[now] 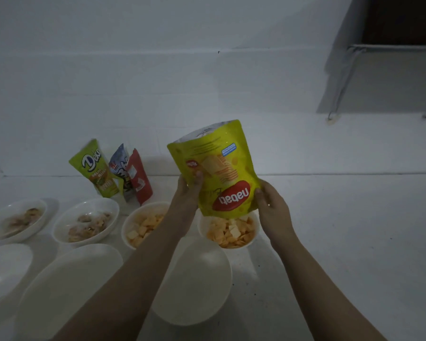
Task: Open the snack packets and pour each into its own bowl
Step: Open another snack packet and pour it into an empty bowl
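Observation:
A yellow Nabati packet (219, 168) hangs upside down, its mouth just above a white bowl (255, 230) holding orange and pale wafer squares. My left hand (188, 193) grips the packet's left edge with the thumb across its front. My right hand (272, 207) holds the right edge near the mouth. Another white bowl (126, 228) of similar squares sits to the left, partly hidden behind my left forearm.
Three opened packets stand against the wall: green (95, 168), blue-white (121, 168), red (139, 178). Two bowls with brownish snacks (62, 225) (38, 219) sit at the left. Empty white bowls lie nearer me (202, 279) (67, 286) (3, 269). A metal-legged frame (349, 75) stands at the upper right.

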The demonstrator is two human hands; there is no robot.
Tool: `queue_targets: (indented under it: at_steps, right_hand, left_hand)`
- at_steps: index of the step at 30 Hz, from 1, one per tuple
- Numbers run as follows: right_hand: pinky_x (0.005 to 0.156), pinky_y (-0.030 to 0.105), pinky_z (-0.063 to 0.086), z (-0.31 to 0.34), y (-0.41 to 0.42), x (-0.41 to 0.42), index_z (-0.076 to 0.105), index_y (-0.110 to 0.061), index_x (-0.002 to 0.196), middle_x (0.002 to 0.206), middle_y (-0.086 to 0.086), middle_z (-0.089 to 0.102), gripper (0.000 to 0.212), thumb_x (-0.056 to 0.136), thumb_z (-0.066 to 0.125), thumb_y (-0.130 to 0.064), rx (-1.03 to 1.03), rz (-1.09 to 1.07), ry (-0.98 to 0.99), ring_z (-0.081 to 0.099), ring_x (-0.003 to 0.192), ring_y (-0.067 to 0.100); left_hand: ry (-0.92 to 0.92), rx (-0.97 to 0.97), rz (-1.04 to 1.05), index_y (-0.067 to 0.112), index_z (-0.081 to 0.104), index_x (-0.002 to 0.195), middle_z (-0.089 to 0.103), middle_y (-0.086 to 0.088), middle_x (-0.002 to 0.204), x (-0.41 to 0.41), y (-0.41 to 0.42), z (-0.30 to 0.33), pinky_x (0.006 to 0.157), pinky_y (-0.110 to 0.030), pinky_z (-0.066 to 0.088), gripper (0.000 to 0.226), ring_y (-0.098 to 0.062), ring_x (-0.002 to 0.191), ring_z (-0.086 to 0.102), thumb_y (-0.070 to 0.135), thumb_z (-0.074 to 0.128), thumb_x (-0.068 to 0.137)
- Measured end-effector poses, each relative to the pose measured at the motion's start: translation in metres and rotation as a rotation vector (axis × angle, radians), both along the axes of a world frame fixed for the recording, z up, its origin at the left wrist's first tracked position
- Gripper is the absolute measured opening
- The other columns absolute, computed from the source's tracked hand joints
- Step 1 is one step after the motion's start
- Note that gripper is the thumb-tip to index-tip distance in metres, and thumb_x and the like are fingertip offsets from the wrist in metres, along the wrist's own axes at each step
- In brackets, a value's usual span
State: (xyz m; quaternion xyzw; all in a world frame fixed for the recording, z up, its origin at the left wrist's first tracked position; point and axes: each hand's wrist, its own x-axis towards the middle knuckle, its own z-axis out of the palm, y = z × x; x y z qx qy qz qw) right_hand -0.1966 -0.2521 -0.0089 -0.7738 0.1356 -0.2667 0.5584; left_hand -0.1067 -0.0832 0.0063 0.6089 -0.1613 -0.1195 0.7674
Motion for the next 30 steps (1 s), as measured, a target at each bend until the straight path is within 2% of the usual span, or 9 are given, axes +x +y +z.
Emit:
queue_targets:
  at_steps: [2, 6, 9, 12, 16, 20, 23, 28, 30]
  right_hand:
    - [0.093, 0.025, 0.042, 0.007, 0.0, -0.003, 0.055, -0.029, 0.134, 0.122, -0.013, 0.061, 0.034, 0.104, 0.04, -0.037, 0.018, 0.049, 0.029, 0.055, 0.112, 0.007]
    - [0.08, 0.012, 0.04, 0.017, 0.006, -0.006, 0.046, -0.034, 0.14, 0.121, -0.018, 0.057, 0.039, 0.103, 0.036, -0.044, 0.108, 0.096, 0.041, 0.055, 0.11, 0.004]
    - [0.077, 0.012, 0.043, 0.024, 0.012, -0.005, 0.052, -0.031, 0.135, 0.114, -0.019, 0.062, 0.042, 0.103, 0.033, -0.048, 0.146, 0.184, 0.08, 0.059, 0.109, 0.003]
    - [0.074, 0.012, 0.044, 0.028, 0.014, -0.001, 0.05, -0.034, 0.134, 0.112, -0.023, 0.061, 0.039, 0.103, 0.031, -0.049, 0.212, 0.134, 0.021, 0.058, 0.105, -0.005]
    - [0.088, 0.023, 0.047, 0.035, 0.014, 0.005, 0.052, -0.036, 0.132, 0.119, -0.018, 0.061, 0.04, 0.102, 0.031, -0.052, 0.207, 0.204, 0.069, 0.057, 0.107, -0.003]
    - [0.081, 0.021, 0.047, 0.041, 0.013, 0.005, 0.055, -0.038, 0.126, 0.116, -0.02, 0.063, 0.035, 0.102, 0.033, -0.051, 0.213, 0.217, 0.062, 0.059, 0.108, 0.001]
    - [0.083, 0.022, 0.048, 0.046, 0.011, 0.006, 0.058, -0.036, 0.123, 0.114, -0.019, 0.064, 0.032, 0.104, 0.034, -0.045, 0.248, 0.139, 0.011, 0.059, 0.108, 0.0]
    - [0.093, 0.036, 0.051, 0.053, 0.011, 0.008, 0.063, -0.038, 0.111, 0.114, -0.011, 0.068, 0.031, 0.103, 0.035, -0.048, 0.278, 0.175, 0.071, 0.062, 0.109, 0.01]
    - [0.098, 0.045, 0.05, 0.057, 0.006, 0.007, 0.061, -0.039, 0.119, 0.12, -0.01, 0.067, 0.032, 0.102, 0.037, -0.05, 0.326, 0.19, 0.072, 0.061, 0.115, 0.014]
  left_hand:
    - [-0.014, 0.022, 0.023, 0.04, 0.045, 0.132, 0.062, 0.012, 0.129, 0.004, -0.002, 0.003, 0.089, -0.039, 0.055, 0.052, -0.013, 0.116, 0.062, 0.06, 0.054, 0.085]
    - [-0.069, 0.127, 0.043, 0.043, 0.049, 0.125, 0.063, 0.012, 0.126, 0.002, -0.004, 0.003, 0.096, -0.045, 0.053, 0.059, -0.013, 0.115, 0.062, 0.074, 0.058, 0.075]
    - [-0.069, 0.137, 0.041, 0.041, 0.049, 0.121, 0.062, 0.012, 0.124, 0.0, -0.005, 0.005, 0.095, -0.046, 0.053, 0.049, -0.012, 0.113, 0.062, 0.068, 0.057, 0.08]
    - [-0.081, 0.121, 0.029, 0.039, 0.05, 0.125, 0.064, 0.013, 0.123, 0.0, -0.004, 0.012, 0.09, -0.038, 0.056, 0.046, -0.01, 0.111, 0.063, 0.061, 0.054, 0.085]
    - [-0.099, 0.108, 0.012, 0.04, 0.049, 0.127, 0.064, 0.015, 0.124, -0.003, 0.0, 0.02, 0.088, -0.035, 0.056, 0.043, -0.009, 0.111, 0.063, 0.056, 0.055, 0.087]
    - [-0.108, 0.069, 0.008, 0.037, 0.051, 0.13, 0.065, 0.015, 0.123, -0.001, 0.007, 0.018, 0.09, -0.037, 0.055, 0.041, -0.01, 0.113, 0.063, 0.049, 0.057, 0.09]
    - [-0.129, 0.063, -0.021, 0.039, 0.051, 0.129, 0.066, 0.016, 0.122, -0.003, 0.008, 0.02, 0.089, -0.037, 0.056, 0.039, -0.008, 0.111, 0.064, 0.046, 0.057, 0.091]
    - [-0.21, 0.076, -0.014, 0.027, 0.05, 0.131, 0.067, 0.006, 0.123, -0.002, 0.007, 0.025, 0.086, -0.038, 0.057, 0.045, -0.017, 0.111, 0.066, 0.034, 0.066, 0.09]
    - [-0.214, 0.062, 0.017, 0.026, 0.052, 0.127, 0.069, 0.007, 0.118, -0.002, 0.009, 0.026, 0.083, -0.036, 0.058, 0.041, -0.017, 0.108, 0.067, 0.029, 0.068, 0.089]
